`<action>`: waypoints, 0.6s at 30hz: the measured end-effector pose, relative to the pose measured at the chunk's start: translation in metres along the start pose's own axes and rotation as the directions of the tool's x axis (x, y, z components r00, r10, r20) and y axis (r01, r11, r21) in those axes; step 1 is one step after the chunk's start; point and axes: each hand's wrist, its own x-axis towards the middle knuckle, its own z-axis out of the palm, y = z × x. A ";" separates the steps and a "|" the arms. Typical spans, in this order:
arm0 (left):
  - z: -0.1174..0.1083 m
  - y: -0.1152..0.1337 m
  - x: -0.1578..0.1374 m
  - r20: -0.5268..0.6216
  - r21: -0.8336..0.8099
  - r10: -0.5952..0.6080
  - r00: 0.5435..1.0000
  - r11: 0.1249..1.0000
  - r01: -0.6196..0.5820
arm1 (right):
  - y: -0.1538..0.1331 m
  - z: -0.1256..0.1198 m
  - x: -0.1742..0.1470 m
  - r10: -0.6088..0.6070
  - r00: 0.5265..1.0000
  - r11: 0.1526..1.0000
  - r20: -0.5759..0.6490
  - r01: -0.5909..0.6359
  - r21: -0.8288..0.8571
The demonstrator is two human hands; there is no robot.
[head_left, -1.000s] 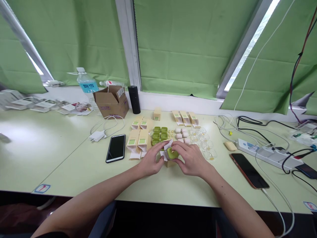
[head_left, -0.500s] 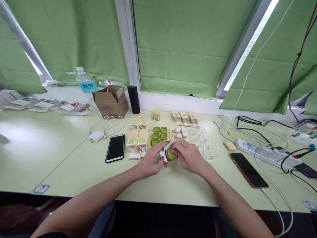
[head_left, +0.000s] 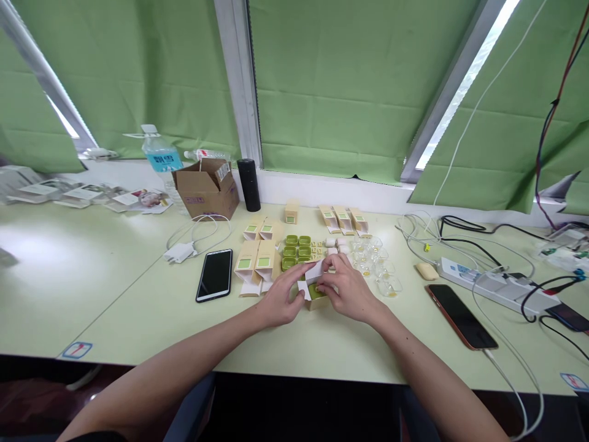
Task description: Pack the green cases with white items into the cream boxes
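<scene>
A small cardboard box (head_left: 317, 303) stands on the table with its white flaps raised. My left hand (head_left: 284, 299) is closed on the box's left side, thumb at a side flap and fingers along the rear flap. Down in the box sits a green container (head_left: 315, 290), partly hidden by fingers. My right hand (head_left: 348, 288) has curled fingers at the opening, fingertips on the container and the index finger by the white rear flap. Just behind are green trays (head_left: 289, 252) in rows, small pale yellow pieces (head_left: 314, 251), whitish pink cylinders (head_left: 330, 242) and clear plastic pieces (head_left: 381, 267).
Open small boxes (head_left: 246, 262) stand at left, more boxes (head_left: 343, 220) at the back. A black phone (head_left: 215, 275) and charger (head_left: 180, 252) lie left, another phone (head_left: 462, 317) and a power strip (head_left: 497, 287) right. A brown carton (head_left: 205, 195) and black cylinder (head_left: 249, 185) stand behind.
The green container has gone lower into the box. My right hand has shifted its fingers, with the index finger now nearer the rear flap. My left hand stays in place.
</scene>
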 end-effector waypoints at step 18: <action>-0.006 -0.012 0.003 -0.001 -0.229 -0.146 0.989 0.963 0.142 | 0.024 0.021 0.005 0.366 0.928 0.698 -0.075 -0.220 0.682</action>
